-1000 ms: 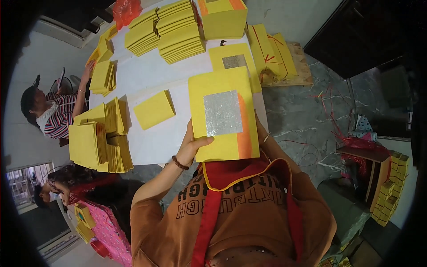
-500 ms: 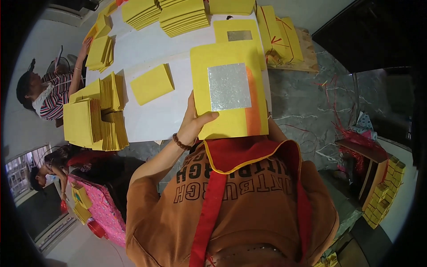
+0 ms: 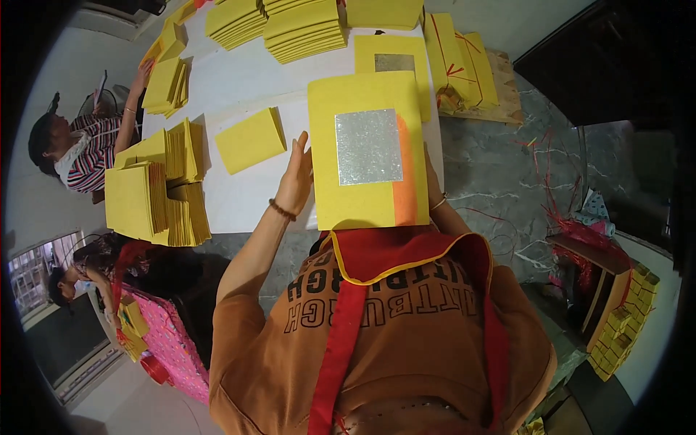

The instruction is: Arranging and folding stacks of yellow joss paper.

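Fingers (image 3: 296,156) of our left hand (image 3: 293,181) lie straight, flat against the left edge of the yellow sheet stack (image 3: 362,196), which sits over the white table's (image 3: 246,80) near edge. Our right hand is hidden behind that stack; grip unreadable. A loose yellow sheet (image 3: 251,140) lies left of the stack.

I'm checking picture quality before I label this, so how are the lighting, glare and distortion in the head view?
Head view: even indoor light and sharp in the middle; the foil square on the yellow sheet glints pale without washing out; the white table is bright; fisheye bends its edges, and a black rim vignettes the corners; left hand casts little shadow.
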`<state>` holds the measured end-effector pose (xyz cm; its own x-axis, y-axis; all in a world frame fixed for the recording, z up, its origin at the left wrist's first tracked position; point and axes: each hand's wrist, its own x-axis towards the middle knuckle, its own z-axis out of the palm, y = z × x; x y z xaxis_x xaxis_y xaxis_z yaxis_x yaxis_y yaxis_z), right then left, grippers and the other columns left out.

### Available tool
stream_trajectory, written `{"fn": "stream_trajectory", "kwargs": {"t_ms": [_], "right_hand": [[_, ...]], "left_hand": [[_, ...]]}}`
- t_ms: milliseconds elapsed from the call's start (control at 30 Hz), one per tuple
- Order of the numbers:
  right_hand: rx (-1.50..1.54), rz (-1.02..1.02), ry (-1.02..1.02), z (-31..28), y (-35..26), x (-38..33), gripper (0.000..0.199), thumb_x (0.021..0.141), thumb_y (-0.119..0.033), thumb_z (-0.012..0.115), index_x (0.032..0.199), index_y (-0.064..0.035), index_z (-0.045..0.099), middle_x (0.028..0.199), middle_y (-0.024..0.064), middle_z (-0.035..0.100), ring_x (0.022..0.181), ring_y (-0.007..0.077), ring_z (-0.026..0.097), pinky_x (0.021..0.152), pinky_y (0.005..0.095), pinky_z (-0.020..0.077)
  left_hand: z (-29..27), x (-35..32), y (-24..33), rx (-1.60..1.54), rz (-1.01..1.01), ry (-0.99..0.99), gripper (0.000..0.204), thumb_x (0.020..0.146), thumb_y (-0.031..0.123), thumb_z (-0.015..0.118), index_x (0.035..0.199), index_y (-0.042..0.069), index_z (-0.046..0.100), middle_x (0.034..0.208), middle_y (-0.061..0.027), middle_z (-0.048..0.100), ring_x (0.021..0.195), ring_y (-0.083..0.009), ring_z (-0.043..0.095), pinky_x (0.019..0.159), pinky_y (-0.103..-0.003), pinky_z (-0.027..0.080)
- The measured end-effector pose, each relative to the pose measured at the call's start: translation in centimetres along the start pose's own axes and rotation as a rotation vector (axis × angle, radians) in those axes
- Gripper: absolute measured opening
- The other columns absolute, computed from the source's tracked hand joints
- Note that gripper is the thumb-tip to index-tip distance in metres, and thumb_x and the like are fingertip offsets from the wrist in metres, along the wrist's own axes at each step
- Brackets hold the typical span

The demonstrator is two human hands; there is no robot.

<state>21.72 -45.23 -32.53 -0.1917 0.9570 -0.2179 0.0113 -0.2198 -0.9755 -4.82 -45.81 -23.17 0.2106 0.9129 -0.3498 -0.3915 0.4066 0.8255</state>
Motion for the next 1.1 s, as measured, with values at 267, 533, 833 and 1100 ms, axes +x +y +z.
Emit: {"fn": "stream_trajectory", "kwargs": {"t_ms": [267, 533, 833, 1100], "right_hand": [[0.560, 0.109, -0.001, 2.4, -5.4, -2.1, 0.050, 0.099, -0.033, 0.027, 0.140, -0.0056, 0.021, 0.140, 0.0075, 0.029, 0.127, 0.0186, 0.029, 0.105, 0.0289, 0.0247], [0.499, 0.016, -0.074, 1.8, -1.9, -2.0, 0.053, 0.100, -0.030, 0.024, 0.143, -0.0043, 0.007, 0.146, 0.0074, 0.018, 0.132, 0.0189, 0.021, 0.108, 0.0295, 0.0184], [0.308, -0.169, -0.051, 1.5, 4.4, -1.4, 0.053, 0.099, -0.029, 0.021, 0.141, 0.0006, 0.009, 0.147, 0.0153, 0.014, 0.135, 0.0253, 0.016, 0.109, 0.0342, 0.0150], [0.250, 0.062, 0.218, -4.4, -2.7, 3.6, 0.048, 0.093, -0.041, 0.039, 0.125, -0.0060, 0.046, 0.120, 0.0075, 0.050, 0.111, 0.0163, 0.047, 0.092, 0.0307, 0.0365]], "left_hand": [[-4.2, 3.6, -8.5, -0.358, -0.116, -0.065, 0.045, 0.099, 0.030, 0.028, 0.136, 0.005, 0.030, 0.123, -0.0137, 0.050, 0.105, -0.0235, 0.056, 0.083, -0.033, 0.051], [-6.9, 4.2, -12.0, -0.461, -0.084, -0.039, 0.051, 0.094, 0.035, 0.034, 0.133, 0.003, 0.037, 0.129, -0.0166, 0.046, 0.111, -0.0308, 0.052, 0.088, -0.044, 0.048], [-6.2, 2.8, -11.7, -0.600, -0.037, -0.164, 0.038, 0.097, 0.024, 0.034, 0.128, 0.004, 0.040, 0.115, -0.0113, 0.054, 0.100, -0.0236, 0.057, 0.083, -0.036, 0.051], [-2.3, 2.0, -5.2, -0.059, -0.132, 0.115, 0.044, 0.096, 0.033, 0.037, 0.127, 0.003, 0.042, 0.114, -0.0099, 0.055, 0.099, -0.0214, 0.057, 0.083, -0.033, 0.050]]}}
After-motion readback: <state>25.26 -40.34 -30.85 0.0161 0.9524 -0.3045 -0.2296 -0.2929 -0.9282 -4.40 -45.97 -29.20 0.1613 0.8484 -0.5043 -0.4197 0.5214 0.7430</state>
